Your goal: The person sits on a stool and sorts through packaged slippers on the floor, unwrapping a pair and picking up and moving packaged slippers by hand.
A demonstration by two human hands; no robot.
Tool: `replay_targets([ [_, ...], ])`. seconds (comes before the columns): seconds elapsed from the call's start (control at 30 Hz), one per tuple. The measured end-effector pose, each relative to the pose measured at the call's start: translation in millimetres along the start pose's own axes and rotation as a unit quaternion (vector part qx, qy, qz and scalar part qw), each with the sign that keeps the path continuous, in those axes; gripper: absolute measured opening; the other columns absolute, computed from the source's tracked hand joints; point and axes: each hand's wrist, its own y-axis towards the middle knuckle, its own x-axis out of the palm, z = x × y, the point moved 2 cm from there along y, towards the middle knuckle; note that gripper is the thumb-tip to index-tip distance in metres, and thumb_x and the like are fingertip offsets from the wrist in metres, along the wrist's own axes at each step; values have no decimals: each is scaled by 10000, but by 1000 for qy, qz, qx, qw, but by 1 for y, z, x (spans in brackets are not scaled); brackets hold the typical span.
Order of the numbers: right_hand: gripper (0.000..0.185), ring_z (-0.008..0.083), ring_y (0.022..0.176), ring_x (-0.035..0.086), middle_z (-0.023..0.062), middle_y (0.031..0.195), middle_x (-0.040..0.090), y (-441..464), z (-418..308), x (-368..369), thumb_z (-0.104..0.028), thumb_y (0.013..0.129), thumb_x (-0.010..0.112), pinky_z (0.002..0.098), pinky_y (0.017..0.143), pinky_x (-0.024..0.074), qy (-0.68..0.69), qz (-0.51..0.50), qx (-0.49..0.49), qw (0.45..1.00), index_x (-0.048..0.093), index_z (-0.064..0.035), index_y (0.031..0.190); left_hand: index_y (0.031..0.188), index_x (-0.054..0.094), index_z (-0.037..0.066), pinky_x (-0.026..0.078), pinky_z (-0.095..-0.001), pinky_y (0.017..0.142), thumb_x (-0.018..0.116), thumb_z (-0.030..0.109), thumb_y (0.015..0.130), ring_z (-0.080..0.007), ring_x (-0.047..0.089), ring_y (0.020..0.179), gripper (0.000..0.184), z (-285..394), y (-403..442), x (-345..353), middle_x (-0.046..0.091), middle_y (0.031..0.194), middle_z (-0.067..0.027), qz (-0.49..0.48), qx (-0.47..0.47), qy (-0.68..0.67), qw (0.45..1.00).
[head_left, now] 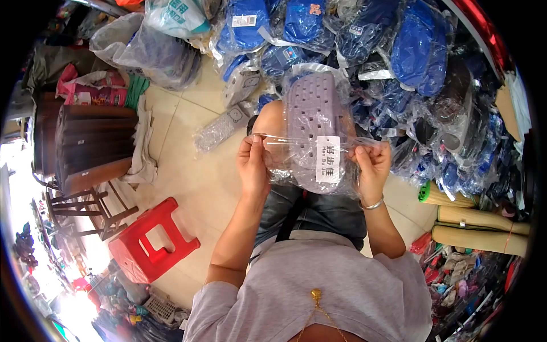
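Observation:
A pale purple slipper (312,108) with small holes lies across my lap inside a clear plastic bag (293,165). On the bag is a white label (327,159) with black print. My left hand (252,165) pinches one edge of the bag's plastic between thumb and fingers. Opposite it, my right hand (370,165), with a bracelet at the wrist, pinches the other edge. Between the two hands the plastic is stretched taut over the slipper's near part.
Bagged blue slippers (419,48) are heaped ahead and to the right. Two bagged slippers (222,128) lie on the tiled floor (188,165). At left are a red plastic stool (154,242), a wooden chair frame (94,208) and a large plastic bag (145,54). Rolled beige mats (478,236) lie right.

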Motion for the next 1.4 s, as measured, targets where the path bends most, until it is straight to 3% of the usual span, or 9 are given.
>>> replay_targets([
  [0.3, 263, 135, 746, 583, 55, 762, 548, 13, -17, -1, 54, 815, 547, 262, 693, 473, 30, -124, 48, 991, 333, -86, 877, 1012, 555, 25, 459, -242, 623, 573, 162, 863, -74, 492, 611, 203, 24, 9, -6, 537, 698, 12, -97, -30, 25, 994],
  [0.43, 297, 152, 806, 593, 64, 783, 559, 17, -18, 1, 61, 808, 554, 263, 717, 467, 47, -151, 65, 985, 315, -98, 880, 1181, 449, 42, 453, -297, 769, 677, 200, 781, -161, 556, 883, 487, 60, 24, 8, 573, 951, -52, -122, 136, 218, 959],
  [0.5, 325, 160, 832, 594, 70, 814, 568, 17, -14, -1, 78, 796, 562, 269, 751, 459, 68, -195, 50, 977, 307, -103, 887, 1137, 506, 38, 451, -311, 758, 677, 168, 774, -173, 572, 872, 421, 83, 27, 22, 593, 984, -76, -130, 313, 442, 831],
  [0.53, 325, 160, 832, 594, 70, 814, 568, 16, -15, 0, 78, 796, 562, 269, 751, 459, 69, -194, 49, 977, 307, -103, 887, 1137, 506, 38, 451, -311, 758, 677, 168, 774, -173, 572, 872, 421, 92, 29, 30, 593, 984, -76, -131, 313, 443, 830],
  [0.63, 327, 174, 794, 579, 58, 771, 557, 14, -22, 1, 26, 787, 591, 322, 791, 452, 69, -171, 42, 982, 316, -108, 903, 1005, 596, 16, 451, -312, 727, 618, 199, 820, -171, 592, 819, 261, 106, 29, 61, 629, 923, -89, -324, 193, 534, 757],
  [0.73, 350, 178, 900, 581, 63, 853, 571, 14, -26, 2, 111, 783, 551, 289, 785, 451, 79, -221, 4, 972, 309, -105, 912, 836, 646, 8, 439, -286, 658, 479, 306, 900, -148, 578, 710, 347, 99, 35, 80, 636, 736, -56, -472, 43, 671, 570],
  [0.77, 353, 182, 914, 577, 63, 860, 571, 14, -26, 3, 117, 780, 547, 292, 789, 449, 84, -227, 15, 970, 309, -106, 913, 836, 646, 8, 439, -286, 658, 479, 306, 900, -148, 578, 710, 347, 97, 41, 84, 636, 736, -56, -474, 45, 670, 569],
  [0.87, 359, 188, 927, 574, 60, 873, 569, 13, -23, 4, 126, 774, 541, 296, 796, 446, 100, -235, 34, 966, 311, -109, 917, 807, 629, 0, 423, -246, 651, 499, 288, 899, -90, 521, 685, 329, 90, 46, 91, 604, 734, -13, -564, -192, 481, 643],
  [1.4, 386, 186, 950, 568, 48, 853, 570, 9, -14, -1, 132, 754, 563, 305, 836, 436, 132, -242, 53, 960, 306, -110, 909, 866, 607, -18, 423, -240, 746, 611, 159, 838, -82, 546, 793, 179, 87, 34, 81, 612, 810, -12, -524, -241, 405, 709],
])
